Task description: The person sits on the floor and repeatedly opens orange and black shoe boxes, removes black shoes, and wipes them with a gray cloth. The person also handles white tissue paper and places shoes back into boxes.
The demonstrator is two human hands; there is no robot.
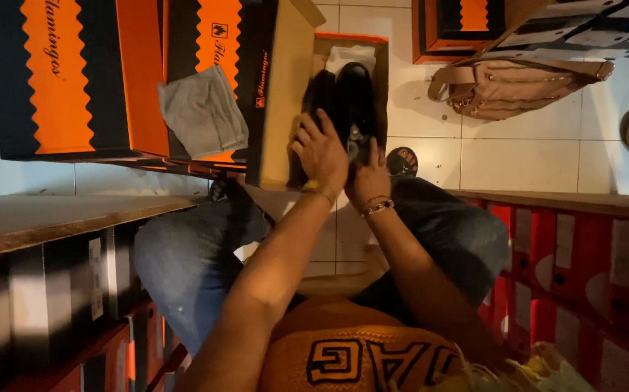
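Both hands are up at the box now: left hand (322,151) spread wide, fingers splayed, palm down on the glossy black leather shoes (348,98); right hand (367,178) just beside it, touching the near end of the shoes, fingers curled round the heel area, tho how tight that grip is I can't tell from this angle. Hands are close together, wrists nearly touching, bracelets on both. Shoes sit inside the open orange-and-brown cardboard shoebox (285,109), straight ahead and far from the body, long axis running near-to-far, toes pointing away, white wrapping paper (352,54) showing at the far end. Left hand's further in, on top; right is nearer, at the near edge. Box lid stands up on the left side. Left of that: stacked orange-and-black shoeboxes (75,72) w/ a folded grey cloth (202,112) on them. Far right on the white tiled floor (518,156), a tan leather handbag (510,87), well apart from the hands.
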